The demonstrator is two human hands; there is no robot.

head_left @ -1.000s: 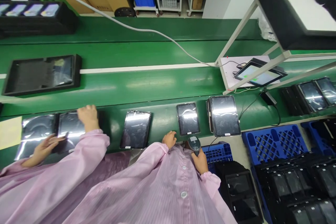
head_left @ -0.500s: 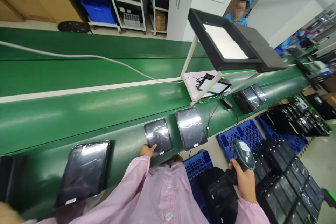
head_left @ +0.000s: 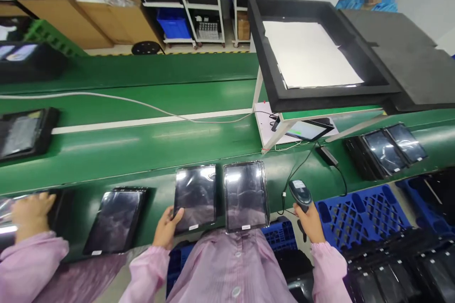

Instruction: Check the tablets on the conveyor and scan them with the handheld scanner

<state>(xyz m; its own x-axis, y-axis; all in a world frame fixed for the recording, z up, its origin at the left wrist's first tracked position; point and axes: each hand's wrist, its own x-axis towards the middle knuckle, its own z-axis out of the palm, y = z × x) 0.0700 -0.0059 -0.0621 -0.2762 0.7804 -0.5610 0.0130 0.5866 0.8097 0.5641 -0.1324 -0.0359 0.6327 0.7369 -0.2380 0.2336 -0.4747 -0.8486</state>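
My left hand (head_left: 166, 227) grips the near left corner of a dark wrapped tablet (head_left: 196, 195) lying on the green bench ledge (head_left: 149, 156). My right hand (head_left: 310, 220) is closed round the handle of a grey barcode scanner (head_left: 300, 194), held just right of a second, larger tablet (head_left: 246, 194) that lies beside the first. A cable runs from the scanner up the ledge. Further left lies a third tablet (head_left: 115, 220).
A co-worker's hand (head_left: 30, 210) in a pink sleeve rests on tablets at the far left. A black foam tray (head_left: 320, 52) on a white frame overhangs a lit tablet (head_left: 305, 129). More tablets (head_left: 387, 147) lie right; blue pallets (head_left: 359, 215) and black trays stand below.
The view has swung back and down. My right hand has brought the scanner up from over the pallets to beside the larger tablet. My left hand now holds the smaller tablet's corner.
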